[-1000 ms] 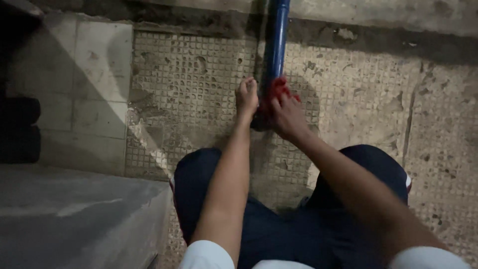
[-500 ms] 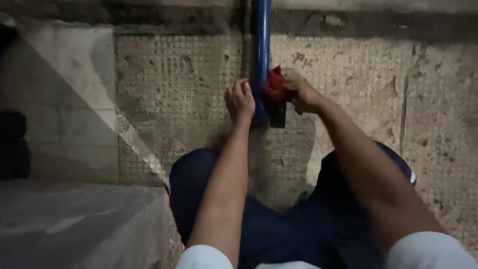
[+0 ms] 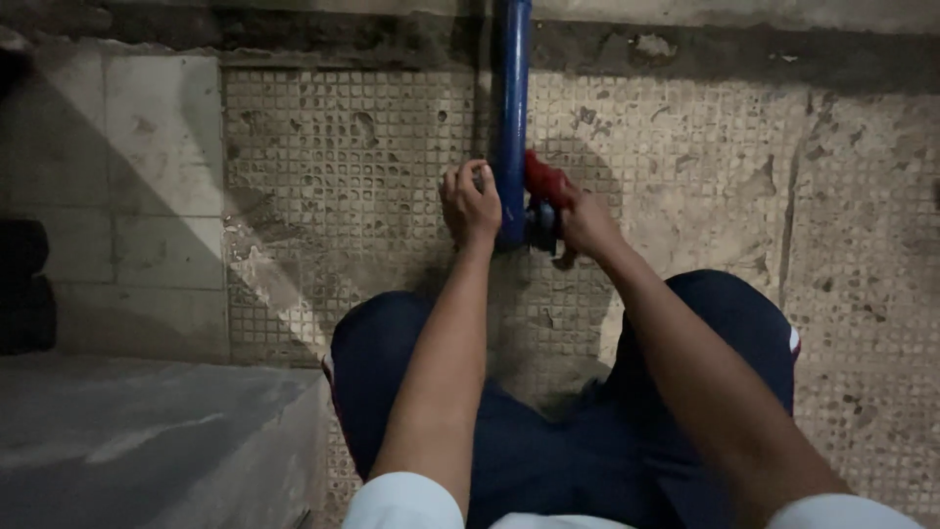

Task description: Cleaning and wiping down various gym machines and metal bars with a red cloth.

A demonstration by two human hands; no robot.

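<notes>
A blue pipe (image 3: 512, 108) runs along the worn mosaic-tiled floor (image 3: 362, 147) away from me. My left hand (image 3: 470, 204) is curled around its near end from the left side. Just right of the pipe, my right hand (image 3: 586, 223) grips a red handle (image 3: 544, 179) on a dark valve fitting (image 3: 541, 227). The handle sticks out past my fingers, pointing up and left toward the pipe. My knees in dark blue trousers (image 3: 548, 431) are spread below both arms.
A grey concrete ledge (image 3: 147, 441) fills the lower left. Larger plain tiles (image 3: 127, 196) cover the left part of the floor, with a dark shape (image 3: 24, 284) at the left edge. A rough concrete strip (image 3: 734, 39) crosses the top.
My right hand has dropped lower and closer to the pipe, and the red handle has swung with it. The left hand keeps its hold on the pipe.
</notes>
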